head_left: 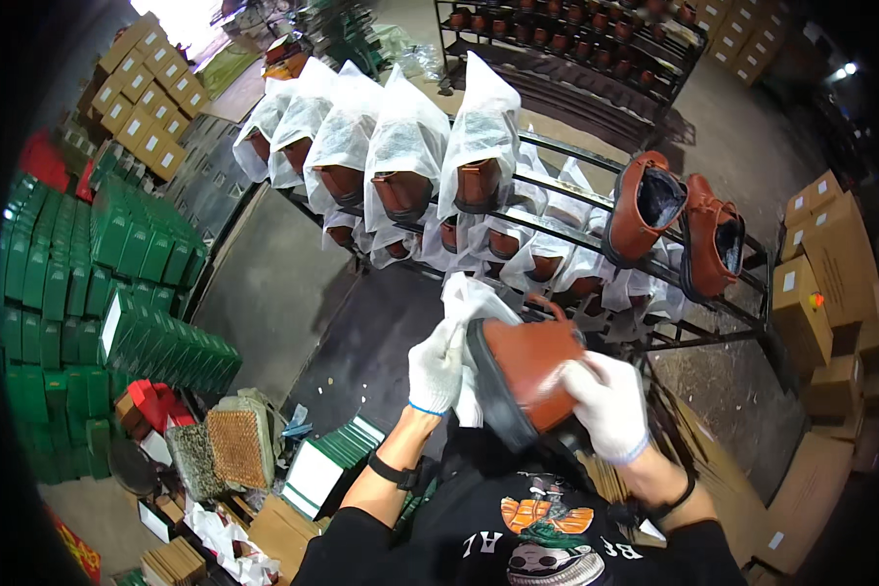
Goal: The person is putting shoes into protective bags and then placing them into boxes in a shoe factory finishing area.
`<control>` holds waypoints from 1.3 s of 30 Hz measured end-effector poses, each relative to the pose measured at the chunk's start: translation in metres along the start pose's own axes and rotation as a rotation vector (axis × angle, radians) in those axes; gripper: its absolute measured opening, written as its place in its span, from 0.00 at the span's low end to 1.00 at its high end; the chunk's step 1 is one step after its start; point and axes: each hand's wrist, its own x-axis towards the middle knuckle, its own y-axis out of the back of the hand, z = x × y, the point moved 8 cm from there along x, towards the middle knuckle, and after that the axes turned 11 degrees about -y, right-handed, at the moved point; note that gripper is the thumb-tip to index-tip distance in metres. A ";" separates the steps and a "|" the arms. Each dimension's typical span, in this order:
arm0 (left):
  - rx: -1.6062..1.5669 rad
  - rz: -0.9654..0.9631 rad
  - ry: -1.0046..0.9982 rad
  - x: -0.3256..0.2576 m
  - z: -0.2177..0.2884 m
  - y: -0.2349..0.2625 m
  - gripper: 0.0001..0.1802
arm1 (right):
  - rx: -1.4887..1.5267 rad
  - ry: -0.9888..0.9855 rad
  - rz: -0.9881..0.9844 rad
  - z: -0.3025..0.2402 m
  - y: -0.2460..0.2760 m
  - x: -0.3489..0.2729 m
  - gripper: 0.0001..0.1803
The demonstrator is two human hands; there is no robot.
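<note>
Between my gloved hands is a brown leather shoe (pixel 532 366) with a thick black sole, tilted on its side in front of my chest. My right hand (pixel 606 402) grips it at the right, fingers bent over the leather. At the sole's left, my left hand (pixel 438 363) is closed on a white cloth bag (pixel 471 298), part of which hangs down beside the shoe. Beyond my hands, two unbagged brown shoes (pixel 645 210) (pixel 715 239) rest on the rack's right end. Several shoes in white bags (pixel 397 146) line the rack's top to their left.
The metal rack (pixel 566 227) spans the area ahead, with more bagged shoes on its lower tier. Green shoe boxes (pixel 59 283) are stacked at left. Cardboard cartons (pixel 825 273) stand at right. A chair with a woven cushion (pixel 239 447) is at lower left, and another shoe rack (pixel 566 78) stands behind.
</note>
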 end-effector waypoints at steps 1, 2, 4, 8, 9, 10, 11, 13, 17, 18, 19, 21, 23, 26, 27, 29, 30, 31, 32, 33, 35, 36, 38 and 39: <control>-0.063 -0.044 -0.066 -0.002 0.012 0.000 0.15 | -0.271 0.264 -0.175 -0.025 -0.027 0.009 0.13; -0.073 0.012 -0.327 0.004 0.031 0.000 0.15 | -0.606 0.466 -0.274 -0.037 -0.043 0.006 0.13; -0.016 -0.129 -0.253 0.013 0.050 -0.009 0.14 | -0.960 0.678 -0.290 -0.048 -0.058 0.001 0.14; 0.042 -0.181 -0.242 0.038 0.073 -0.003 0.12 | -0.828 0.700 -0.124 -0.057 -0.057 -0.005 0.14; 0.025 -0.159 -0.349 0.039 0.084 0.004 0.12 | -0.973 0.698 -0.286 -0.054 -0.067 -0.010 0.13; 0.200 -0.278 -0.329 0.037 0.067 -0.004 0.13 | -0.985 0.751 -0.343 -0.055 -0.069 -0.010 0.13; 0.201 -0.283 -0.330 0.034 0.065 0.000 0.13 | -0.992 0.652 -0.263 -0.063 -0.061 -0.001 0.14; 0.094 -0.235 -0.338 0.039 0.070 0.006 0.14 | -0.713 0.542 0.017 -0.065 -0.044 0.014 0.14; 0.294 -0.402 -0.473 0.034 0.068 -0.009 0.13 | -0.837 0.814 -0.290 -0.059 -0.078 -0.013 0.14; 0.237 -0.415 -0.397 0.037 0.071 0.000 0.13 | -0.743 0.634 -0.152 -0.056 -0.059 0.014 0.15; 0.181 -0.422 -0.318 0.038 0.077 0.009 0.12 | -0.648 0.457 -0.021 -0.046 -0.039 0.038 0.16; 0.017 -0.348 -0.366 0.030 0.087 0.017 0.12 | -0.065 0.197 0.217 -0.010 -0.019 0.038 0.18; 0.033 -0.418 -0.376 0.019 0.101 0.016 0.11 | -0.344 0.366 0.121 -0.011 -0.047 0.024 0.17; -0.137 -0.379 -0.260 0.007 0.117 0.039 0.12 | -0.348 0.507 0.307 -0.050 -0.040 -0.003 0.09; -0.236 -0.286 -0.284 0.006 0.122 0.050 0.13 | -0.357 0.625 0.407 -0.070 -0.032 -0.015 0.06; -0.232 -0.226 -0.081 0.008 0.108 0.070 0.14 | -0.390 0.746 0.499 -0.098 -0.026 -0.022 0.03; -0.256 -0.112 -0.015 0.014 0.099 0.075 0.15 | -0.446 0.785 0.555 -0.112 -0.025 -0.008 0.05; -0.288 -0.011 0.050 0.022 0.081 0.068 0.15 | -0.509 0.814 0.622 -0.121 -0.019 0.015 0.06; -0.270 0.026 -0.006 0.028 0.068 0.066 0.18 | -0.530 0.744 0.566 -0.122 -0.015 0.058 0.08; -0.411 0.048 0.102 0.034 0.061 0.048 0.19 | -0.556 0.669 0.527 -0.117 -0.005 0.096 0.11; -0.468 0.095 0.078 0.039 0.045 0.024 0.20 | -0.626 0.571 0.482 -0.104 -0.002 0.140 0.15; -0.442 0.087 0.064 0.039 0.038 0.018 0.20 | -0.406 0.813 0.582 -0.111 -0.008 0.115 0.16; -0.493 0.123 0.139 0.032 0.011 0.004 0.20 | -0.301 0.529 0.314 -0.085 -0.048 0.080 0.16; -0.442 0.052 0.155 0.030 0.006 -0.008 0.19 | -0.329 0.571 0.122 -0.062 -0.068 0.069 0.15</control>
